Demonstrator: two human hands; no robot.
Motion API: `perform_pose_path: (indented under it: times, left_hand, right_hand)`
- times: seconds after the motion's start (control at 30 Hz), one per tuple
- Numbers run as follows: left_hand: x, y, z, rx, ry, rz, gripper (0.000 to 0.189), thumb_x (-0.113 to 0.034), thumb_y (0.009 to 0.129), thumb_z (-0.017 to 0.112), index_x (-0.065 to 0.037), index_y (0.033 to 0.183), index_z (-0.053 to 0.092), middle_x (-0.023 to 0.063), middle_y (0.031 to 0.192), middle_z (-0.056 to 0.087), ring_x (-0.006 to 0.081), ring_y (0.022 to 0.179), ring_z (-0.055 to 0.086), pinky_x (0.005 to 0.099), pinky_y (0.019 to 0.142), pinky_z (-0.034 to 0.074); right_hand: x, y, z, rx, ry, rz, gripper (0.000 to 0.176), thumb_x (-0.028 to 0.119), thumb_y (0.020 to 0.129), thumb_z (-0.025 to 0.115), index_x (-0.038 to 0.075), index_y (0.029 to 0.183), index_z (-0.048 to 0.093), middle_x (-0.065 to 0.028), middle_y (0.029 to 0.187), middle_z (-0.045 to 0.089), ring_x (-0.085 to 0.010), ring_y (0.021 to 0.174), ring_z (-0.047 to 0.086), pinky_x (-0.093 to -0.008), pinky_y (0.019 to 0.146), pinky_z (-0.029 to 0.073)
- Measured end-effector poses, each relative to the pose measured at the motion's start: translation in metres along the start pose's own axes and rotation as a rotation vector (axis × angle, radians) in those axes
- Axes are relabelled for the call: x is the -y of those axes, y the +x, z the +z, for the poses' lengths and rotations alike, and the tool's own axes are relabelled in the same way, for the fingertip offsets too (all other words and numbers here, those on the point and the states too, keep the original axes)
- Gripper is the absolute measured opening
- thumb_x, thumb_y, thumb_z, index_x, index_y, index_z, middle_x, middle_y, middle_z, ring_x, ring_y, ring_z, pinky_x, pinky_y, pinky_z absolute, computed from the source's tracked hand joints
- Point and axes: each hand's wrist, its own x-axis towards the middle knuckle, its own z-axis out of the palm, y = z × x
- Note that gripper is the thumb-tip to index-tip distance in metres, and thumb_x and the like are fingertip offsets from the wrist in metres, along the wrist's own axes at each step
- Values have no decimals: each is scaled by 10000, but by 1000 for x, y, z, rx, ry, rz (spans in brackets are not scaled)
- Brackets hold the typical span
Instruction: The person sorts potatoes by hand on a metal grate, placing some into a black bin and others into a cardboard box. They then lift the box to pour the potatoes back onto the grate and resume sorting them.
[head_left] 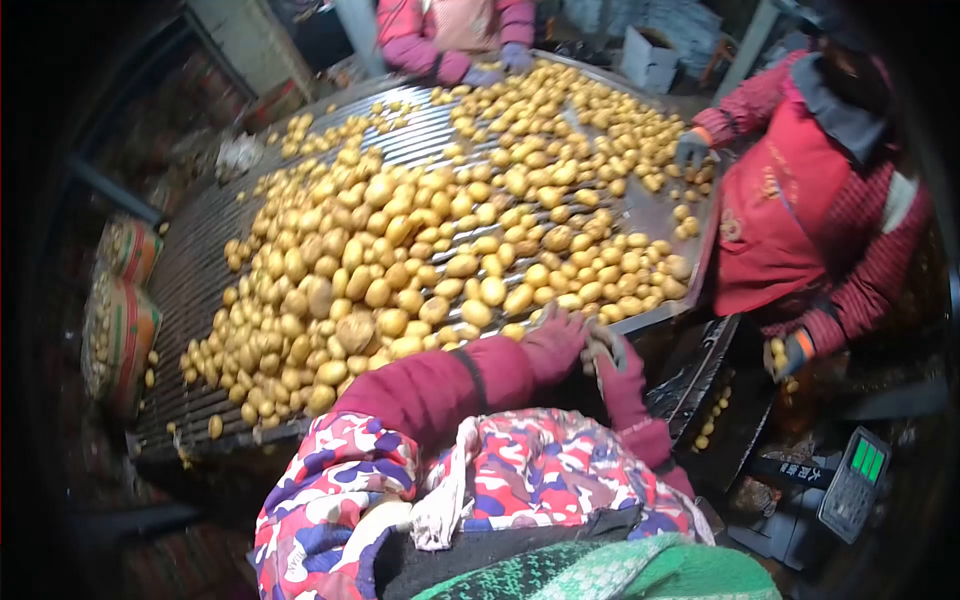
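Many yellow potatoes point(380, 230) lie heaped on a slatted metal sorting table point(180, 290). My left hand point(556, 338), in a pinkish glove, is at the near edge of the table, its fingers apart beside the closest potatoes. Just right of it, at the table's corner, is my right hand point(612, 358) in a glove with a grey palm. Its fingers are bent, and whether they hold anything is too small to tell. Maroon sleeves cover both forearms.
A co-worker in a red apron point(770, 210) stands at the right, one gloved hand point(797, 352) holding small potatoes. Another person's gloved hands point(500, 68) are at the far edge. Potato sacks point(128, 330) stand left; a scale display point(855, 482) is lower right, near a black chute point(690, 385).
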Motion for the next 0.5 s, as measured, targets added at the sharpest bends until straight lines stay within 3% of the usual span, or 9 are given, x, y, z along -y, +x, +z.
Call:
perform_pose_path:
  times: [0.07, 0.1, 0.17, 0.23, 0.33, 0.43, 0.5]
  left_hand:
    - [-40, 7, -20, 172, -90, 23, 534, -258, 889, 541, -47, 1375, 475, 166, 1373, 498, 360, 1229, 478, 564, 1153, 242]
    - [73, 8, -15, 165, 67, -22, 534, -258, 889, 541, -47, 1375, 475, 166, 1373, 498, 360, 1229, 478, 564, 1153, 242]
    - [41, -3, -2, 84, -1, 53, 496, -244, 896, 524, -45, 1350, 501, 162, 1366, 500, 358, 1223, 477, 566, 1150, 246]
    - [35, -1, -3, 53, -21, 40, 556, -281, 885, 573, -47, 1378, 467, 162, 1373, 492, 360, 1246, 464, 561, 1151, 248]
    - [41, -15, -12, -55, -235, 95, 739, -387, 828, 690, -51, 1419, 399, 162, 1372, 482, 366, 1303, 428, 552, 1168, 235]
    - [59, -44, -22, -195, -363, 124, 705, -382, 841, 678, -56, 1407, 414, 161, 1362, 484, 346, 1331, 412, 538, 1182, 225]
    - [69, -76, -54, -111, -411, -51, 639, -375, 865, 655, -64, 1384, 449, 164, 1346, 502, 346, 1342, 411, 521, 1192, 223]
  right_hand:
    - [22, -6, -12, -200, -640, -690, 361, 111, 856, 671, 74, 1215, 655, -141, 1030, 718, -272, 918, 706, -388, 811, 557]
    - [16, 84, 73, -217, -511, -799, 361, 111, 856, 671, 74, 1215, 655, -141, 1030, 718, -272, 918, 706, -388, 811, 557]
    - [14, 70, 47, -206, -553, -471, 325, 101, 853, 660, 30, 1170, 671, -110, 1094, 721, -199, 1010, 687, -338, 900, 532]
    - [21, 86, 34, -156, -516, -446, 336, 126, 854, 670, 70, 1185, 676, -123, 1087, 720, -242, 993, 696, -358, 885, 537]
    - [32, 97, 18, -154, -902, -324, 341, 185, 847, 699, 132, 1184, 688, -163, 1059, 707, -331, 958, 688, -403, 863, 534]
    - [36, 109, 6, -104, -951, -359, 331, 180, 846, 700, 128, 1173, 692, -153, 1057, 711, -311, 967, 692, -398, 864, 536]
    - [32, 114, -3, -70, -914, -375, 341, 172, 844, 705, 112, 1179, 687, -148, 1059, 713, -304, 974, 692, -394, 869, 537]
